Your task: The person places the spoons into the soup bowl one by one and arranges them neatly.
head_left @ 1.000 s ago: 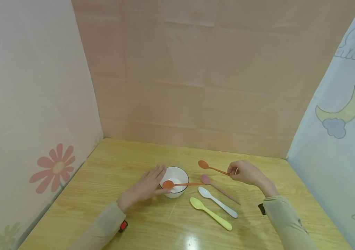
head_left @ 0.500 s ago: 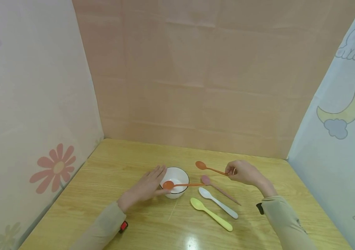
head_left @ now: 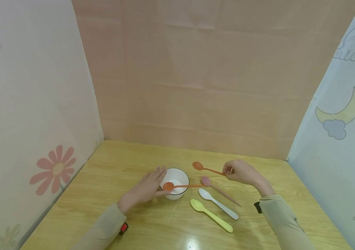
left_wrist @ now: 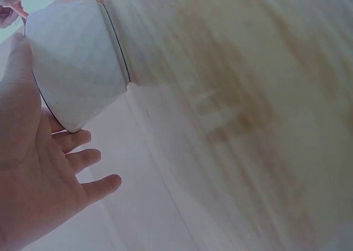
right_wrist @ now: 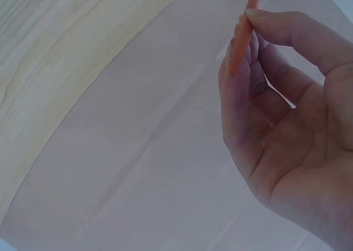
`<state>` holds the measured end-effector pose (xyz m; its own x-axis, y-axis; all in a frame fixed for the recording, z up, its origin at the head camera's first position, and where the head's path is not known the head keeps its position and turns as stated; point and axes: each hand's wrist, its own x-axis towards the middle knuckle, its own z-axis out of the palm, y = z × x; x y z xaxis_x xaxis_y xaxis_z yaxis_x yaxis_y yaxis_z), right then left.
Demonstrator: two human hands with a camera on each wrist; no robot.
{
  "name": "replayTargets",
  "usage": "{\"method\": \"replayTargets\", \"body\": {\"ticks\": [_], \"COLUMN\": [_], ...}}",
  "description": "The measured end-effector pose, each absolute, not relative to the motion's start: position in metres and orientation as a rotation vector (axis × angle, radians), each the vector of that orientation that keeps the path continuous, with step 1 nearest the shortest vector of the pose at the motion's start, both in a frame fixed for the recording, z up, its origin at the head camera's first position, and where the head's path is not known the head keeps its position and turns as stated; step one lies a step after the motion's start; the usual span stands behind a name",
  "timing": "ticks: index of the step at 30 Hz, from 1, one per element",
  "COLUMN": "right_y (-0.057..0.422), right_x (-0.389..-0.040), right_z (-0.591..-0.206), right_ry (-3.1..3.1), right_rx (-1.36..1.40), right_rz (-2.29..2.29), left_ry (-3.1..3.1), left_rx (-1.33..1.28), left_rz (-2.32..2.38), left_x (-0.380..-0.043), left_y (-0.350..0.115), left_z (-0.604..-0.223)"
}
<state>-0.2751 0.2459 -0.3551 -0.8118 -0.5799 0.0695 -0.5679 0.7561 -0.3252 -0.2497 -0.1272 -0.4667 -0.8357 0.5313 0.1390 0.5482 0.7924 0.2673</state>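
In the head view my left hand point(head_left: 146, 187) rests against the left side of a white bowl point(head_left: 173, 195) with a dark rim. Its fingers are fairly straight and touch the bowl point(left_wrist: 77, 58), as the left wrist view also shows. One orange spoon point(head_left: 168, 186) lies across the bowl, its handle reaching past the right rim. My right hand point(head_left: 243, 172) pinches the handle of a second orange spoon point(head_left: 198, 166) between thumb and fingers, and the spoon's head points left. Only the handle end point(right_wrist: 241, 47) shows in the right wrist view.
Right of the bowl lie a pink spoon point(head_left: 206, 181), a white spoon point(head_left: 205, 194) and a yellow spoon point(head_left: 197, 205), side by side on the wooden table point(head_left: 121, 156). A plain back curtain point(head_left: 190, 76) and patterned side curtains point(head_left: 40, 86) stand round the table.
My right hand has moved slightly left with its orange spoon, bringing the spoon's head nearer the bowl. The left hand, the bowl and the other spoons have stayed in place.
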Motion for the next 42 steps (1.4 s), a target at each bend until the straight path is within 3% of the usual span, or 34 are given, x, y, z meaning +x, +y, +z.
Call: {"method": "replayTargets", "body": {"ticks": [42], "right_y": [0.193], "right_x": [-0.273], "right_z": [-0.322], "right_ry": [2.858], "right_rx": [-1.089], "right_rz": [-0.330], "left_ry": [-2.904], "left_rx": [-0.885], "left_rz": [-0.524], "left_x": [-0.248], "left_y": [-0.129], "left_z": [-0.449]}}
